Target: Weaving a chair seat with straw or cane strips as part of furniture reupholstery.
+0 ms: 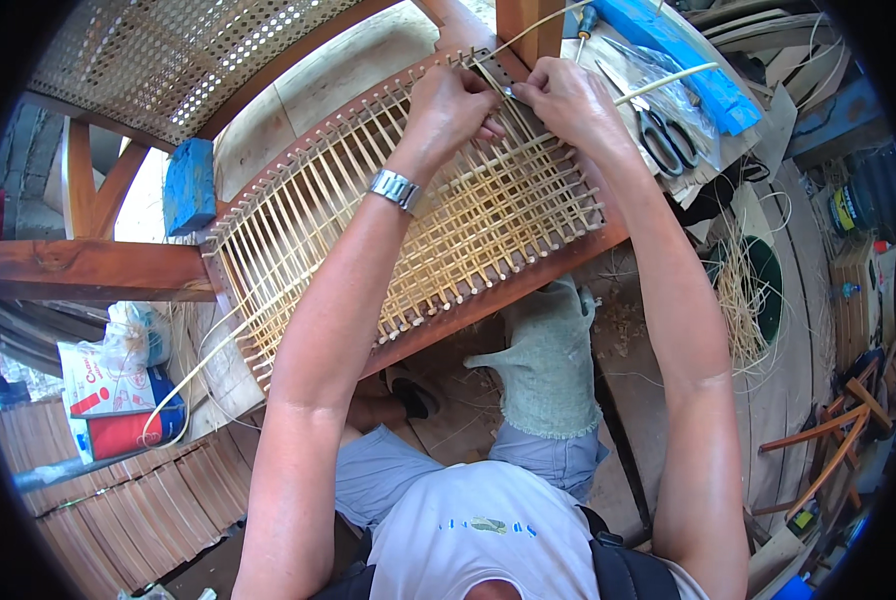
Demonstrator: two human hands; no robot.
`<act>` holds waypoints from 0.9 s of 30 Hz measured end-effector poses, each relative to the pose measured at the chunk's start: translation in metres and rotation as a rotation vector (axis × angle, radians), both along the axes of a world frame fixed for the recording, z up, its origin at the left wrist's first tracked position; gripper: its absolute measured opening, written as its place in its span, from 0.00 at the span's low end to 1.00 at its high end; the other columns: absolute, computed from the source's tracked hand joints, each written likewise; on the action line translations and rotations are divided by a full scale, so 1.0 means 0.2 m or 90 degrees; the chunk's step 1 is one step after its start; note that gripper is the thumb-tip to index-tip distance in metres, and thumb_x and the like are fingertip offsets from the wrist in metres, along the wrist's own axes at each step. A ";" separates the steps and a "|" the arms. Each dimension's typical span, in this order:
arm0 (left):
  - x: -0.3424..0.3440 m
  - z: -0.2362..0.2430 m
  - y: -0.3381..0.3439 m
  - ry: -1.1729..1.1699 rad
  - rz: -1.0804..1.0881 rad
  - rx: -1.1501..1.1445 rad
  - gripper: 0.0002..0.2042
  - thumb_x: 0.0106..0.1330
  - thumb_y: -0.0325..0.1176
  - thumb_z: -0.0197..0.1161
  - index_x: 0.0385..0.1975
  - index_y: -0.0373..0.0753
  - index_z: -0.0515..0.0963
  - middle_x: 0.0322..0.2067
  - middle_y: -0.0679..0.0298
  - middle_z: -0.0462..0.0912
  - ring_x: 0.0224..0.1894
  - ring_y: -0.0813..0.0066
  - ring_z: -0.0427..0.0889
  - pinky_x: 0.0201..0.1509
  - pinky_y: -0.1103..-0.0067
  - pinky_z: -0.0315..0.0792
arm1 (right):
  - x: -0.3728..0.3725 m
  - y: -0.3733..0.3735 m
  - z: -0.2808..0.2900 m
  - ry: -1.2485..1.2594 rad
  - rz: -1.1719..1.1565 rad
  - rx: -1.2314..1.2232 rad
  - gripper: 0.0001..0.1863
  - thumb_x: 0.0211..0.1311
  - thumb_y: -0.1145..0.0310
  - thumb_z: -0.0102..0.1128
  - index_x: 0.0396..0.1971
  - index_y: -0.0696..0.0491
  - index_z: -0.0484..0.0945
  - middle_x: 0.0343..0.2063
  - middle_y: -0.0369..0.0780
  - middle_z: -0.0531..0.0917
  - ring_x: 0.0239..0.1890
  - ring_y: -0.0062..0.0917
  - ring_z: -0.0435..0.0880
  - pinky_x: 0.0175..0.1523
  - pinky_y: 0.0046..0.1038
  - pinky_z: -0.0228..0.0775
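Observation:
A wooden chair seat frame carries half-woven cane, pegs along its edges and a denser weave toward the near side. At the far right corner my left hand has its fingers curled over the strands; what they hold is hidden. Beside it my right hand pinches something small and pale, too small to name, near the frame's inner edge. A loose cane strand sticks out past my right hand. Black-handled scissors and a screwdriver lie to the right.
A blue block sits at the frame's left, below a woven cane backrest. Packages lie lower left, stacked wooden slats below them. Blue material, a bundle of cane and wooden pieces are at the right.

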State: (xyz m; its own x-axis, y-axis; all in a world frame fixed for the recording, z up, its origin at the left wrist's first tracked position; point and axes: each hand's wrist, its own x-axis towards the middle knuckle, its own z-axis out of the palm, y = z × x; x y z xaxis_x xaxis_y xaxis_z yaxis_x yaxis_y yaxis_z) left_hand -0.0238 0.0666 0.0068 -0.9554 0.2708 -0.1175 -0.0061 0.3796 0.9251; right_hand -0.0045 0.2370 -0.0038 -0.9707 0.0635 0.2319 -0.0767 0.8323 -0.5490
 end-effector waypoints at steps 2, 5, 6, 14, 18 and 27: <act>0.00 0.02 0.00 0.023 -0.013 -0.057 0.14 0.68 0.31 0.64 0.37 0.21 0.82 0.26 0.55 0.87 0.26 0.73 0.89 0.27 0.84 0.81 | 0.00 0.00 0.01 -0.033 -0.010 -0.017 0.17 0.59 0.54 0.70 0.34 0.54 0.84 0.29 0.44 0.86 0.35 0.39 0.86 0.43 0.38 0.76; 0.02 0.02 0.01 0.058 -0.016 -0.106 0.13 0.68 0.32 0.65 0.36 0.23 0.83 0.23 0.58 0.86 0.25 0.75 0.88 0.28 0.83 0.81 | -0.02 0.00 -0.01 -0.011 -0.012 -0.004 0.18 0.57 0.53 0.71 0.33 0.54 0.85 0.28 0.44 0.86 0.34 0.37 0.86 0.42 0.38 0.76; 0.04 0.03 0.02 0.098 -0.025 -0.129 0.13 0.67 0.32 0.65 0.35 0.24 0.83 0.22 0.57 0.86 0.24 0.74 0.88 0.28 0.82 0.81 | -0.02 0.02 -0.02 -0.008 -0.017 -0.007 0.17 0.56 0.53 0.71 0.32 0.53 0.85 0.28 0.44 0.86 0.34 0.37 0.86 0.43 0.38 0.76; 0.20 0.10 -0.19 0.444 0.013 -0.220 0.07 0.63 0.29 0.64 0.32 0.31 0.84 0.31 0.51 0.84 0.32 0.57 0.85 0.41 0.67 0.78 | 0.01 0.26 0.07 0.005 -0.045 -0.024 0.24 0.55 0.49 0.73 0.33 0.59 0.84 0.21 0.36 0.82 0.25 0.20 0.78 0.34 0.26 0.71; 0.56 0.33 -0.74 0.312 0.182 -0.225 0.06 0.65 0.32 0.67 0.34 0.35 0.83 0.32 0.57 0.82 0.35 0.62 0.83 0.43 0.71 0.75 | 0.13 0.19 0.23 0.085 -0.015 -0.060 0.18 0.67 0.56 0.66 0.40 0.59 0.83 0.24 0.36 0.80 0.26 0.18 0.73 0.33 0.27 0.68; 1.22 0.08 -1.58 0.194 0.510 -0.547 0.14 0.67 0.40 0.66 0.31 0.32 0.83 0.26 0.49 0.81 0.30 0.49 0.80 0.37 0.65 0.72 | -0.01 0.15 0.09 0.021 0.199 0.143 0.11 0.64 0.66 0.66 0.42 0.56 0.80 0.33 0.45 0.84 0.36 0.33 0.84 0.43 0.34 0.73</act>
